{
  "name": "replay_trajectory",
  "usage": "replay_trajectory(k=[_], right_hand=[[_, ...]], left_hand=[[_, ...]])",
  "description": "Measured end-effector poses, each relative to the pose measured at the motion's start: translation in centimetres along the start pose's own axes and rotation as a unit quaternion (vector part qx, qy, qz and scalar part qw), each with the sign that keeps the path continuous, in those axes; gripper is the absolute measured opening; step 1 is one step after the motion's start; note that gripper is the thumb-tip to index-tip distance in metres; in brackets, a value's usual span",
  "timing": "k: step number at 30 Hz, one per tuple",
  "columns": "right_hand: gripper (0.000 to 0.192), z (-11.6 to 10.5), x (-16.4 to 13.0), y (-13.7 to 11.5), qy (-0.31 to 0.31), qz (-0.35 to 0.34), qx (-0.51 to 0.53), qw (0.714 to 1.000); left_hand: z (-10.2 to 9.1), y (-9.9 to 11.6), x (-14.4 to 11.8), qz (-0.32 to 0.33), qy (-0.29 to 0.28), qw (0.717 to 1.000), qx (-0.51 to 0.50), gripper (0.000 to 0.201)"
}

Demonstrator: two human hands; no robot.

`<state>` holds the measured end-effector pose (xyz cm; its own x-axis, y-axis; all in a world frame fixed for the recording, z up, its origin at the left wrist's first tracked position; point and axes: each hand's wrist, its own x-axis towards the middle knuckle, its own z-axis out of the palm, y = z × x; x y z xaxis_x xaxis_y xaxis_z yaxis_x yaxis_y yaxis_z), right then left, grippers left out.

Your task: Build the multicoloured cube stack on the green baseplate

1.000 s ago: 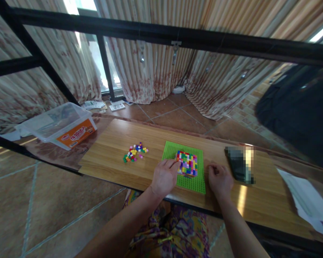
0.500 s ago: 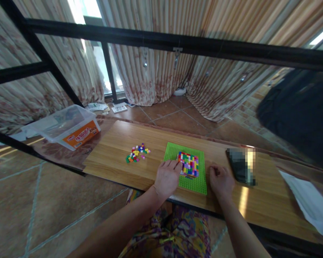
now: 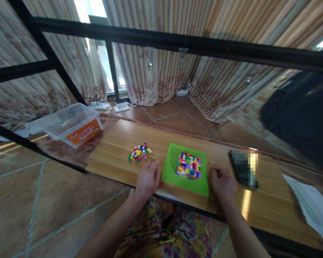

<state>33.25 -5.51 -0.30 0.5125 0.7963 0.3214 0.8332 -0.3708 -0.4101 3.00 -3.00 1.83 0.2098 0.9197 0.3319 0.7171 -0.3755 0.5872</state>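
Note:
On the table's near side, my left hand lies left of a green studded baseplate, its fingers stretched toward a scattered pile of small coloured bricks. Nothing shows in that hand. A blocky build of many-coloured bricks stands on the baseplate, several layers high, touched by neither hand. To the right of the plate my right hand rests on the wood with its fingers curled in, and no object is visible in it.
A dark phone-like object, partly pixelated, lies right of my right hand. White paper sits at the right end of the wooden table. A clear plastic bin with an orange label stands left. A black metal bar crosses beyond.
My left hand has left the brick build and moved left, off the baseplate toward the loose bricks. My right hand stays in place. The view has shifted slightly.

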Motion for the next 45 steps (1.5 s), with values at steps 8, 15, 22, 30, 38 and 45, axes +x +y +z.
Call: replay_trajectory(k=[8, 15, 22, 30, 38, 45], right_hand=[[0.032, 0.3, -0.1, 0.6, 0.009, -0.007, 0.002, 1.0], [0.033, 0.3, 0.0, 0.6, 0.014, -0.014, 0.002, 1.0], [0.035, 0.2, 0.0, 0.5, 0.011, -0.016, -0.005, 1.0], [0.034, 0.3, 0.0, 0.4, 0.01, -0.01, -0.002, 1.0], [0.035, 0.1, 0.0, 0.2, 0.003, -0.006, -0.014, 1.0], [0.034, 0.1, 0.0, 0.0, 0.009, -0.008, 0.002, 1.0]], left_hand=[[-2.8, -4.7, -0.5, -0.062, 0.102, 0.992, 0.029, 0.013], [-2.2, -4.4, 1.3, -0.054, 0.079, 0.993, 0.069, 0.016], [-1.4, -4.3, 2.5, -0.03, 0.044, 0.988, 0.143, 0.022], [-1.9, -2.9, 2.7, -0.034, 0.029, 0.993, 0.112, 0.017], [0.2, 3.0, 2.7, -0.002, -0.07, 0.995, -0.064, 0.018], [1.6, 4.9, 3.9, 0.013, -0.105, 0.991, -0.079, 0.018]])
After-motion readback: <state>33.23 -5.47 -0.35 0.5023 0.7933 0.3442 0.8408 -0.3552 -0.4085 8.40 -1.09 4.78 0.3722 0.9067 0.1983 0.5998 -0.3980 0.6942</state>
